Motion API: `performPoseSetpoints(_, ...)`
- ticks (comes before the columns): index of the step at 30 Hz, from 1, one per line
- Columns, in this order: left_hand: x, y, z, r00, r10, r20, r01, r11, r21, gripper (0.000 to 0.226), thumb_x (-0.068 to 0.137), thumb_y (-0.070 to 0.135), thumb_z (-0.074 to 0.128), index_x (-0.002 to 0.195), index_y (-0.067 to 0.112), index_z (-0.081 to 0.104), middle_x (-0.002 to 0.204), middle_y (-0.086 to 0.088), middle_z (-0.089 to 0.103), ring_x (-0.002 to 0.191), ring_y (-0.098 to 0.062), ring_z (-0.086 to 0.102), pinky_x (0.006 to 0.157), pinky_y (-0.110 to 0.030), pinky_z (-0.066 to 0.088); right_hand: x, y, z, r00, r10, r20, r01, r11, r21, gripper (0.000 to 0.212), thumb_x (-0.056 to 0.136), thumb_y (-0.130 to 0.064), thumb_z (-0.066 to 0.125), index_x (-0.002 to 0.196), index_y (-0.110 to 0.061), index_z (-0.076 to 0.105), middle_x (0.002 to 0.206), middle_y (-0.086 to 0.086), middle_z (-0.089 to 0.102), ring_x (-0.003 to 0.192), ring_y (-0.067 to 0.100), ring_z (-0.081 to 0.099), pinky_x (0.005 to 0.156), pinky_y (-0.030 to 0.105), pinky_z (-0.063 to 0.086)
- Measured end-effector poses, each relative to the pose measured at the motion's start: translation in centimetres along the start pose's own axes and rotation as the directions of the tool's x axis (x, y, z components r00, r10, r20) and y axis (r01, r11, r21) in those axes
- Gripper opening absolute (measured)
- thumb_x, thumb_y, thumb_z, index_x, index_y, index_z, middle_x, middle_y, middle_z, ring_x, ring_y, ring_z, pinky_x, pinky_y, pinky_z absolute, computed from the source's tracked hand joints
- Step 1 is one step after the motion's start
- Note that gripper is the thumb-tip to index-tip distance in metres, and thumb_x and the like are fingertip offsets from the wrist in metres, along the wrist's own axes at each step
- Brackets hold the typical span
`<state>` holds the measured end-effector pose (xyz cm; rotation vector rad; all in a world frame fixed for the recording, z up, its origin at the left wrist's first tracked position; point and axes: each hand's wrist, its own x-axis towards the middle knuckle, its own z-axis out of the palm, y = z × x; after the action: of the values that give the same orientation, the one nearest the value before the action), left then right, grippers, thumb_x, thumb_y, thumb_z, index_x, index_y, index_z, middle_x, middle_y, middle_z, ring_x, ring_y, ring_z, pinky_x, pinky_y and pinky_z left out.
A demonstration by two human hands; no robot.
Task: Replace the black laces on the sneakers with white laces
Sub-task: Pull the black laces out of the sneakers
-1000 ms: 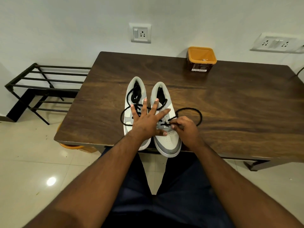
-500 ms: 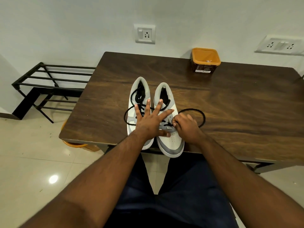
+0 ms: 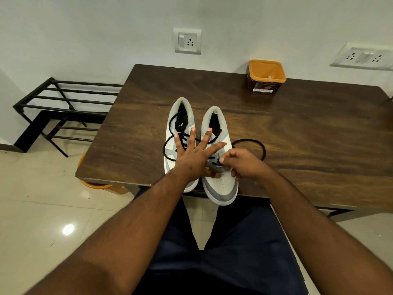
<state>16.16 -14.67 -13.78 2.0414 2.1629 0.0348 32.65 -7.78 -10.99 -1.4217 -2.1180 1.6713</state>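
Two sneakers (image 3: 219,184) show no readable brand; tub (image 3: 263,86) label illegible.

Your table (image 3: 297,133) is dark wood with a strong streaked grain, satin rather than glossy. The sneakers (image 3: 221,184) in front of you look like smooth matt leather or synthetic in off-white, with grey panels of a softer, suede-like nap at toe and collar. Your black laces (image 3: 251,143) read as woven cord, matt. The orange tub (image 3: 266,70) is smooth plastic with a dark printed paper label. The rack (image 3: 63,101) is black-painted metal tubing, dull. The floor (image 3: 42,209) under you is pale polished tile, glossy enough to mirror a lamp. Walls (image 3: 85,28) are matt paint.
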Motion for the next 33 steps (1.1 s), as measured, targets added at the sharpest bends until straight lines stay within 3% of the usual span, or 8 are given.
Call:
performPoseSetpoints(3,0.0,-0.2,0.2,1.000,0.005,-0.003,-0.005,1.000,0.002,0.097,0.072,0.076,0.060,0.147,0.056,0.001,0.162,0.006,-0.023,0.143,-0.039,-0.030,0.102,-0.075,-0.018,0.6,1.1,0.8,0.947,-0.008,-0.320,0.009,1.000,0.000,0.030,0.088,-0.038,0.067,0.073,-0.017,0.054,0.068,0.003,0.059,0.056,0.014,0.050,0.054,0.031,0.044)
performPoseSetpoints(7,0.0,-0.2,0.3,1.000,0.002,-0.010,-0.002,1.000,0.007,0.097,0.072,0.078,0.058,0.147,0.057,0.000,0.162,0.007,-0.021,0.144,-0.039,-0.027,0.102,-0.075,-0.017,0.9,1.2,1.6,0.958,-0.034,-0.284,-0.067,0.938,-0.340,0.040,0.088,-0.041,0.064,0.059,-0.020,0.046,0.058,-0.003,0.049,0.055,0.014,0.046,0.053,0.029,0.035)
performPoseSetpoints(10,0.1,-0.1,0.3,1.000,-0.003,-0.011,0.003,1.000,0.012,0.097,0.072,0.077,0.059,0.147,0.057,0.000,0.162,0.006,-0.021,0.145,-0.039,-0.027,0.103,-0.076,-0.015,1.0,0.6,1.7,0.977,-0.032,-0.211,-0.063,0.901,-0.428,0.036,0.094,-0.029,0.057,0.061,-0.017,0.048,0.063,0.000,0.051,0.065,0.019,0.051,0.057,0.029,0.037)
performPoseSetpoints(16,0.0,0.1,0.5,0.999,-0.021,-0.035,0.021,1.000,0.005,0.097,0.071,0.075,0.062,0.147,0.057,0.004,0.162,0.006,-0.021,0.141,-0.040,-0.033,0.100,-0.071,-0.022,-1.5,0.0,2.3,0.987,0.112,-0.120,-0.125,0.986,-0.110,0.033,0.098,-0.022,0.055,0.066,-0.016,0.052,0.063,0.000,0.048,0.056,0.011,0.039,0.051,0.026,0.030)
performPoseSetpoints(21,0.0,0.0,0.5,0.999,-0.011,-0.045,0.012,1.000,0.021,0.093,0.077,0.070,0.062,0.148,0.056,0.004,0.162,0.004,-0.020,0.142,-0.041,-0.032,0.101,-0.072,-0.020,-3.6,-0.2,3.2,0.960,0.281,-0.015,-0.272,0.941,0.200,0.031,0.095,-0.018,0.055,0.064,-0.017,0.050,0.057,-0.002,0.044,0.038,0.005,0.032,0.034,0.017,0.022)
performPoseSetpoints(24,0.0,0.1,0.5,1.000,-0.015,-0.025,0.015,1.000,0.001,0.096,0.073,0.073,0.062,0.147,0.057,0.003,0.162,0.005,-0.023,0.141,-0.039,-0.034,0.101,-0.072,-0.021,-2.9,-0.3,2.5,0.946,0.278,-0.166,-0.235,0.943,0.237,0.032,0.092,-0.030,0.059,0.064,-0.015,0.055,0.057,-0.002,0.050,0.045,0.007,0.042,0.046,0.022,0.035)
performPoseSetpoints(28,-0.1,0.0,0.4,1.000,-0.017,-0.024,0.017,1.000,-0.004,0.097,0.072,0.075,0.061,0.147,0.057,0.003,0.162,0.005,-0.022,0.141,-0.039,-0.034,0.103,-0.073,-0.019,-1.1,0.0,2.3,0.918,0.109,-0.380,-0.133,0.990,-0.038,0.047,0.087,-0.057,0.057,0.065,-0.016,0.052,0.064,0.000,0.054,0.062,0.017,0.052,0.061,0.033,0.039)
performPoseSetpoints(33,-0.1,0.0,0.5,0.999,-0.015,-0.035,0.016,1.000,0.018,0.098,0.071,0.077,0.061,0.147,0.057,0.004,0.162,0.005,-0.020,0.142,-0.039,-0.031,0.102,-0.072,-0.019,0.1,0.7,2.7,0.954,-0.025,-0.299,-0.079,0.941,-0.329,0.034,0.098,-0.035,0.051,0.070,-0.015,0.048,0.073,0.004,0.055,0.074,0.024,0.055,0.066,0.036,0.042)
